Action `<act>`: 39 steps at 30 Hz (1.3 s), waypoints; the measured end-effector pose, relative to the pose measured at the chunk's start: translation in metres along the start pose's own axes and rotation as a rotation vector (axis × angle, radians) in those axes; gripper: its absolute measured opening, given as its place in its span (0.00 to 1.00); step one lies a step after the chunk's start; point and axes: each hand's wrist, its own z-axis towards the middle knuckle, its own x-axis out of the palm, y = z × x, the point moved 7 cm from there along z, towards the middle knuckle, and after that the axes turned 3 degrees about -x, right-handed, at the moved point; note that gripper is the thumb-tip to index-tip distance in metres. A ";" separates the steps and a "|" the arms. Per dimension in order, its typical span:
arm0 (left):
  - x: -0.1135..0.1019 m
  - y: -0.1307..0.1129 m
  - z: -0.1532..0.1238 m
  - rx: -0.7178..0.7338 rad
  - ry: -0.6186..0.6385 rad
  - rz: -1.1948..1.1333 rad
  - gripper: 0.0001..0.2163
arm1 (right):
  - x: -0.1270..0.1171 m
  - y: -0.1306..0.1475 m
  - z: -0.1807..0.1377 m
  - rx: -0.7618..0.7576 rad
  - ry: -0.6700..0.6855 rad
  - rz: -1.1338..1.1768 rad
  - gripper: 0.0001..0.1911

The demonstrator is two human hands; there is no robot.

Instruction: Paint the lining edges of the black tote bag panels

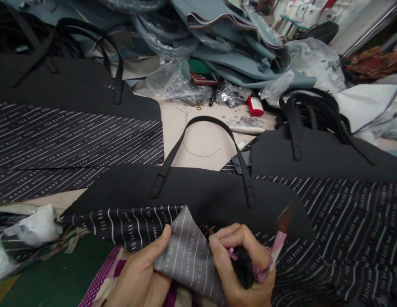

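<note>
In front of me lies a black bag panel (pixel 185 183) with a strap handle (pixel 211 119) and a striped, lettered fabric below it. My left hand (pixel 143 268) grips that fabric, thumb on top, folding a corner over so the grey reverse side (pixel 188 256) shows. My right hand (pixel 243 264) is closed beside the fold. Tucked in it is a pair of pink-handled scissors (pixel 278 247), their brownish blade pointing up and away. Its thumb and forefinger pinch a small dark pointed thing at the fabric edge, too small to name. A black bundle sits in the palm.
More black panels with handles lie in stacks at left (pixel 89 85) and right (pixel 313 149). Behind are blue-grey pieces (pixel 224 64) in plastic, a red container (pixel 256 105), small rings and a loose thread on the pale tabletop (pixel 198 147). White plastic bags (pixel 35 226) lie at lower left.
</note>
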 end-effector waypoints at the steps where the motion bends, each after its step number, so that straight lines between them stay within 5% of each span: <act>1: 0.000 0.001 0.001 -0.012 0.009 -0.015 0.23 | 0.002 0.001 0.001 -0.021 0.024 -0.004 0.10; 6: 0.001 0.000 0.004 -0.033 0.077 -0.067 0.22 | 0.004 0.001 -0.001 -0.047 0.015 -0.042 0.09; 15: 0.008 -0.003 0.003 0.034 0.042 -0.070 0.22 | -0.014 -0.014 -0.003 0.050 0.011 0.166 0.12; 25: 0.005 -0.005 0.002 0.093 0.007 -0.027 0.23 | -0.012 -0.013 -0.005 0.053 -0.024 0.148 0.11; 39: 0.008 -0.001 0.001 -0.038 0.064 -0.089 0.20 | -0.005 -0.006 -0.002 0.043 -0.059 0.040 0.11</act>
